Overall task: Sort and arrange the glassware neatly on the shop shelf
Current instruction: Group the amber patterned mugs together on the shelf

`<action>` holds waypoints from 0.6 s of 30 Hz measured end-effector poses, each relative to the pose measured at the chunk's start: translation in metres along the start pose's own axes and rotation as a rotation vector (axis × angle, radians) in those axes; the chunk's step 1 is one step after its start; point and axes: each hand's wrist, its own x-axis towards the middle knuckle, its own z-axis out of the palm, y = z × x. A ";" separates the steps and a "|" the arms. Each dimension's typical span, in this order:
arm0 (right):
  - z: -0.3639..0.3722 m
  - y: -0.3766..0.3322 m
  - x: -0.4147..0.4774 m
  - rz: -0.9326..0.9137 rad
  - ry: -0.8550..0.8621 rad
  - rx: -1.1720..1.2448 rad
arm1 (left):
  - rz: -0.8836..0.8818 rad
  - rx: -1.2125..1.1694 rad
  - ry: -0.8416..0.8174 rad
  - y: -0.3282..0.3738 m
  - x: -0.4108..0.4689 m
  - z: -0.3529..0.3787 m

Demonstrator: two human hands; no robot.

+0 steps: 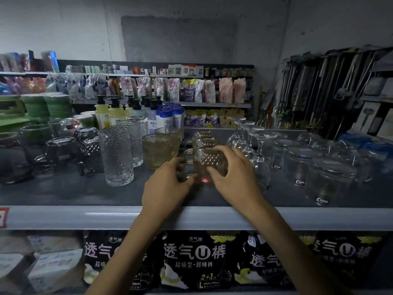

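A clear diamond-patterned glass mug [207, 161] with a handle and a red label stands on the grey shelf [63, 194]. My left hand [168, 184] grips its handle side and my right hand [231, 173] wraps its right side. More mugs of the same pattern [203, 138] stand in a row behind it. To the left are amber textured cups [158, 151] and tall hammered tumblers [116, 156]. Upturned wine glasses [253, 143] stand close to the right of my right hand.
Dark upturned glasses [61, 150] stand at the left, and clear upturned labelled tumblers [327, 182] fill the right. Pump bottles [114, 113] line the shelf's back. Black packaged goods [195, 258] sit below the shelf's front rail [85, 217].
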 end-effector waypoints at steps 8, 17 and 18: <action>0.005 -0.002 -0.004 -0.034 0.015 -0.078 | 0.054 -0.052 0.028 -0.002 0.000 0.002; 0.005 -0.003 -0.004 -0.027 0.024 -0.070 | 0.077 -0.109 -0.007 -0.002 0.001 0.001; 0.006 -0.004 -0.004 -0.025 0.023 -0.081 | 0.076 -0.118 -0.013 -0.002 0.001 0.001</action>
